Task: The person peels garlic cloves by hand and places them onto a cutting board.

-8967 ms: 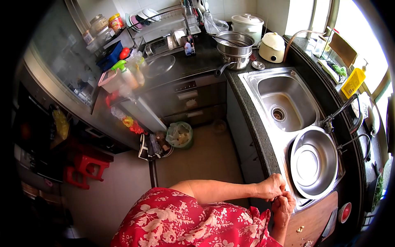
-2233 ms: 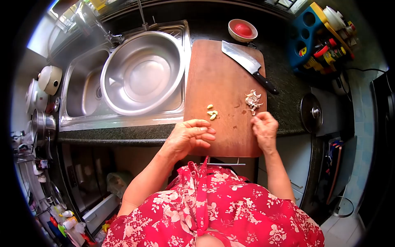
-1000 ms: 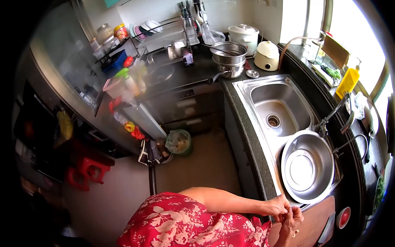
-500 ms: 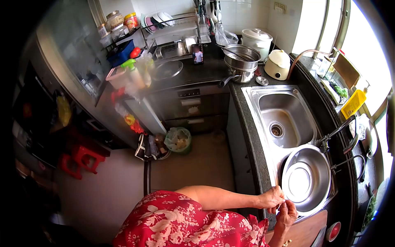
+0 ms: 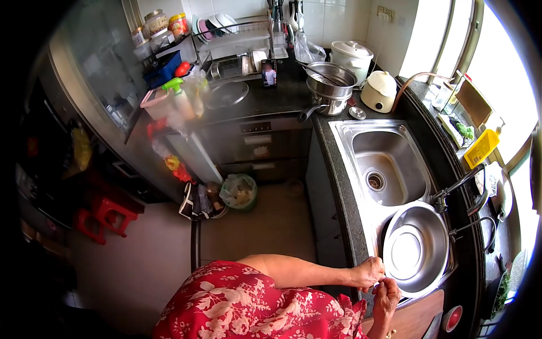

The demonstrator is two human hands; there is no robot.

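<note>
My left hand [image 5: 368,273] reaches in from the left with its fingers closed, beside the near-left rim of a round steel basin [image 5: 398,216]. Just below it my right hand [image 5: 386,296] is closed too, its fingertips meeting those of the left. Whatever is pinched between them is too small to make out. Under and beside my right hand lies a wooden cutting board [image 5: 412,317], with a few small pale pieces [image 5: 392,333] near its lower left part. The basin sits in the nearer sink bowl, and bright light reflects off its bottom.
Beyond the basin is another sink bowl [image 5: 389,158], with a faucet [image 5: 451,189] at the right. A steel pot [image 5: 332,79], a white pot [image 5: 351,59] and a cream cooker [image 5: 379,93] stand behind. A phone [image 5: 269,73] leans upright on the counter. A bin [image 5: 239,192] is on the floor.
The whole view has shifted slightly. My hands stay together at the basin's rim, fingers still pinched, with only a small change in the right hand's pose.
</note>
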